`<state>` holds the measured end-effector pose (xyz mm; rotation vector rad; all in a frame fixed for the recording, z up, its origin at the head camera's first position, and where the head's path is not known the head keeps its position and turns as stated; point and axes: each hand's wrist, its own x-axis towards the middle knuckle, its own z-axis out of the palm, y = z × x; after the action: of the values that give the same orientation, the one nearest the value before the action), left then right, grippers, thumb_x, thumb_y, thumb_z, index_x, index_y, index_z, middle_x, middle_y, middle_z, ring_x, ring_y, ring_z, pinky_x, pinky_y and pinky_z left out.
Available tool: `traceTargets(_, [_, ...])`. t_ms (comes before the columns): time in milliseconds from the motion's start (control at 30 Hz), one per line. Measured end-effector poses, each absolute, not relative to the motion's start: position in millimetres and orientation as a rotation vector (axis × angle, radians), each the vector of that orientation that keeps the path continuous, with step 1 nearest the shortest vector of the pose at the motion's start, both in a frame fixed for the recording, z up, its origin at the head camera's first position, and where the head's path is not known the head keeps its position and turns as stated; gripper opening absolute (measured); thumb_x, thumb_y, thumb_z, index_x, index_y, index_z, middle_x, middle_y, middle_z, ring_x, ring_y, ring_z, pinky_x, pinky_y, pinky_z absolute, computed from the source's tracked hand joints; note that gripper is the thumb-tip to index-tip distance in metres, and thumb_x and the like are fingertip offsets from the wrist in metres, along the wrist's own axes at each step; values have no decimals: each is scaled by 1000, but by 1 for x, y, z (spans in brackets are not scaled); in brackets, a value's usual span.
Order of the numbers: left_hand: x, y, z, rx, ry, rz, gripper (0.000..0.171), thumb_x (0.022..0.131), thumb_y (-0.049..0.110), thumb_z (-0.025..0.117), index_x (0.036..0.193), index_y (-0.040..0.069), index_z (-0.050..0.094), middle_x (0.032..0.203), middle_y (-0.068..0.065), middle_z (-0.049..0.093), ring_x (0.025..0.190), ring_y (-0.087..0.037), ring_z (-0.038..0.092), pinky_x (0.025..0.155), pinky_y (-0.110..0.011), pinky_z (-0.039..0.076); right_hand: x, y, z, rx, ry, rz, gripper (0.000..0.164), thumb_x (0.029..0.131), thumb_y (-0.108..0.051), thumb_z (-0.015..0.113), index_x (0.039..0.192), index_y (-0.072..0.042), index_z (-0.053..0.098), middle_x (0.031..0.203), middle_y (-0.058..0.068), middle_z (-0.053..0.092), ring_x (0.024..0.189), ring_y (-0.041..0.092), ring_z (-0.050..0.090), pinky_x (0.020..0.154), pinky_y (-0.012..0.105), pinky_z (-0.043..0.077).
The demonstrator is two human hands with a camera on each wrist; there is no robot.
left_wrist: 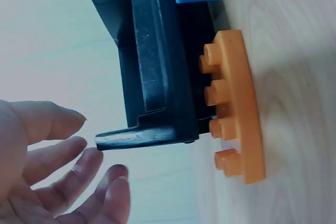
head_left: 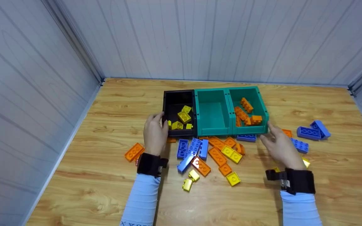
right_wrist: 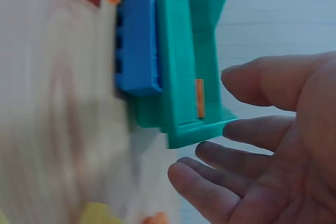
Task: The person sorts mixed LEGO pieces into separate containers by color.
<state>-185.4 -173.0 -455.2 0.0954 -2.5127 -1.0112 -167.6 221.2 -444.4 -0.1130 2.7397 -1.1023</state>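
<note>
My left hand (head_left: 155, 133) is at the outer side of the black bin (head_left: 179, 133), its fingertips right by the wall. In the left wrist view its fingers (left_wrist: 50, 163) are spread and slightly bent beside the bin's corner. Opposite, my right hand (head_left: 281, 148) stands at the outer wall of the right green bin (head_left: 264, 108). Its fingers (right_wrist: 210, 190) reach loosely toward that bin's rim in the right wrist view. Yellow toy bricks (head_left: 184, 117) lie in the black bin, orange toy bricks (head_left: 242, 114) in the right green one. A middle green bin (head_left: 213, 131) joins the row.
Blue bricks (head_left: 194, 146), orange bricks (head_left: 217, 156) and yellow bricks (head_left: 233, 179) lie loose in front of the bins. More blue bricks (head_left: 309, 133) are beyond my right hand, and an orange brick (head_left: 134, 152) is left of my left hand. A panel wall (head_left: 200, 40) stands behind.
</note>
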Motion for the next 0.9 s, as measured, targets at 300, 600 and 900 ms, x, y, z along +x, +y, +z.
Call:
traceTargets(300, [-186, -177, -459, 136, -2635, -1026, 39, 97, 5, 62, 134, -5, 58, 124, -23, 59, 111, -34, 60, 92, -43, 51, -152, 202, -424, -286, 2924, -1147, 56, 104, -16, 52, 154, -5, 31, 150, 28, 35, 130, 46, 42, 101, 58, 40])
traceTargets(600, [-189, -184, -464, 130, -2666, -1076, 41, 98, 10, 62, 135, -6, 56, 128, -25, 60, 117, -37, 57, 99, -46, 46, -137, 144, -425, -566, 2899, -1000, 32, 98, -11, 63, 129, -2, 64, 122, 17, 64, 107, 32, 62, 88, 49, 52])
traceTargets(900, [-192, -185, -468, 102, -2670, -1096, 38, 98, 9, 62, 133, -5, 59, 120, -23, 65, 112, -35, 61, 95, -45, 48, -103, 61, -446, -1172, 2706, -796, 33, 90, -9, 72, 123, -5, 68, 121, 12, 67, 109, 27, 64, 93, 42, 52])
